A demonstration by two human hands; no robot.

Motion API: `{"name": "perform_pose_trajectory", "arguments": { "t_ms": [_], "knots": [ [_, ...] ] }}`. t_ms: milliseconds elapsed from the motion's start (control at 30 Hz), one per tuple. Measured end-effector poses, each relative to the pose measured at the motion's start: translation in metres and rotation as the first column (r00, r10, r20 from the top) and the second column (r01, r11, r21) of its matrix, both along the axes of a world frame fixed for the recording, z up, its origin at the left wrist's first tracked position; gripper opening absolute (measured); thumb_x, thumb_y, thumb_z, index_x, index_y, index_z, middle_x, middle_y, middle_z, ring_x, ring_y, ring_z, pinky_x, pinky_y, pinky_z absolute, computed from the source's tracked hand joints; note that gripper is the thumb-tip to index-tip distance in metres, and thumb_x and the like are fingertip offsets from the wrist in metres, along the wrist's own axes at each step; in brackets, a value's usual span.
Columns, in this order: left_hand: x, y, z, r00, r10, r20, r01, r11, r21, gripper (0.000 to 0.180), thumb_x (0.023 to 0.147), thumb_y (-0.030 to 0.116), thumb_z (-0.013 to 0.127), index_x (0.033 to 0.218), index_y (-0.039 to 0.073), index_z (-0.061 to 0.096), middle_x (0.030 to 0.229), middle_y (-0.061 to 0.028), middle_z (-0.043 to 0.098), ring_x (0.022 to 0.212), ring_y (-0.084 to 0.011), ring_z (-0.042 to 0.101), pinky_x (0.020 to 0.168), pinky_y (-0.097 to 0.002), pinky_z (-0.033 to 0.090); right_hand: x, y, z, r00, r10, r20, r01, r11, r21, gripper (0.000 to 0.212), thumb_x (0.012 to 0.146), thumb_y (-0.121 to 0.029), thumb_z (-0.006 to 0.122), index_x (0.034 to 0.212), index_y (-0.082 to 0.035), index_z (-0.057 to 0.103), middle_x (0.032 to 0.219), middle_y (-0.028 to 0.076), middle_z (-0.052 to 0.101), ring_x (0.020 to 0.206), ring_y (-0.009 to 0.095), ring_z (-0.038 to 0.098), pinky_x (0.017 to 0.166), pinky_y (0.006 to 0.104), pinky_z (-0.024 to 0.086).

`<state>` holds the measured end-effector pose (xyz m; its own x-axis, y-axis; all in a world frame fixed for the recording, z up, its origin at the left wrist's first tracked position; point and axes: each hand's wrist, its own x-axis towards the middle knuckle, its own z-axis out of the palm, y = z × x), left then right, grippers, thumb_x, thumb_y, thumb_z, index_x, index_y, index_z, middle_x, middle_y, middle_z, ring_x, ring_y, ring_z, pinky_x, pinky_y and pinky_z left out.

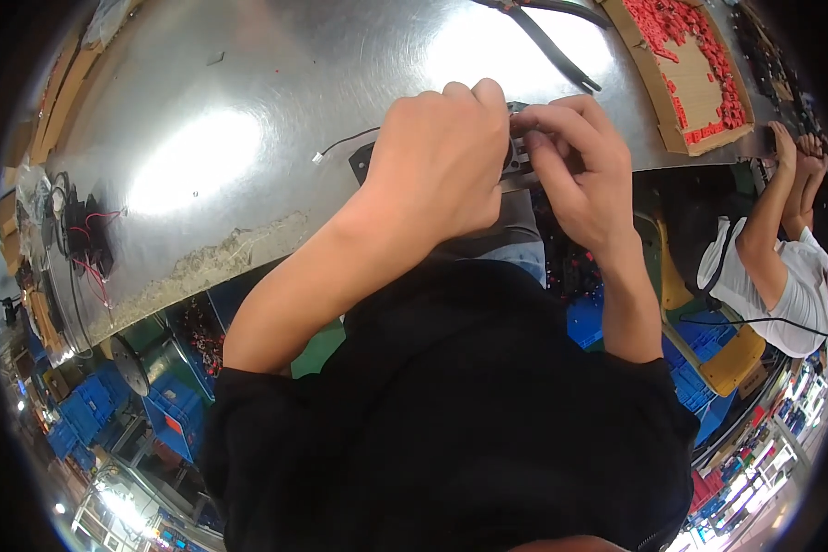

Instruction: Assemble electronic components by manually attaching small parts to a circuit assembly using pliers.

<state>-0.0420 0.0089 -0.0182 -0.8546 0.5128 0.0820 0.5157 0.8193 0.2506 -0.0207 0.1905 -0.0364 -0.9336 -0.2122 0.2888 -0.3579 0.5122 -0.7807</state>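
Observation:
My left hand (446, 161) is closed over a black device with metal parts (361, 166), at the near edge of the metal table. Most of the device is hidden under the hand; one dark end with a hole shows at left, and a bit more between my hands. From it a thin black cable ends in a small white connector (319, 158) lying on the table. My right hand (584, 161) is bent, thumb and fingers drawn together at the device's right end. What its fingertips pinch is too small to make out.
Black-handled pliers (552, 46) lie at the far side. Right of them is a cardboard tray (661, 92) of small red parts. Black parts with red wires (90, 230) lie at far left. The table's near edge (212, 262) is worn. A co-worker in white (773, 276) sits at right.

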Motion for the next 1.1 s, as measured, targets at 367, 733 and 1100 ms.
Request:
{"name": "perform_pose_trajectory", "arguments": {
  "t_ms": [367,733,1100],
  "knots": [
    [0.004,-0.014,0.004,0.999,0.009,0.035,-0.011,0.999,0.043,0.042,0.064,0.022,0.075,0.089,-0.002,0.051,0.086,-0.0198,0.059,0.072,-0.0381,0.062,0.064,-0.0451,0.053,-0.033,0.008,0.041,0.759,-0.046,0.649,0.295,0.914,-0.28,0.049,0.099,-0.047,0.053,0.113,0.001,0.054,0.083,0.008,0.065,0.068,0.011,0.064,0.061,0.0238,0.053],
    [-0.002,-0.024,-0.001,0.984,-0.158,-0.08,0.163,0.985,0.051,0.053,0.073,0.048,0.076,0.083,-0.001,0.056,0.073,-0.0144,0.06,0.063,-0.0287,0.065,0.058,-0.0372,0.053,-0.178,-0.038,0.08,0.816,-0.531,0.23,0.015,0.417,0.909,0.08,0.083,-0.074,0.056,0.096,0.003,0.074,0.091,0.022,0.073,0.082,0.034,0.072,0.076,0.0415,0.058],
    [-0.001,-0.023,-0.006,0.995,-0.092,-0.043,0.094,0.994,0.061,0.063,0.08,0.059,0.071,0.085,-0.003,0.06,0.074,-0.0152,0.064,0.066,-0.0285,0.067,0.06,-0.0365,0.054,-0.142,-0.008,0.047,0.948,0.119,0.296,0.129,0.707,-0.696,0.024,0.09,-0.019,0.055,0.104,0.0,0.062,0.087,0.007,0.06,0.08,0.02,0.058,0.063,0.0322,0.047]
  ]
}}
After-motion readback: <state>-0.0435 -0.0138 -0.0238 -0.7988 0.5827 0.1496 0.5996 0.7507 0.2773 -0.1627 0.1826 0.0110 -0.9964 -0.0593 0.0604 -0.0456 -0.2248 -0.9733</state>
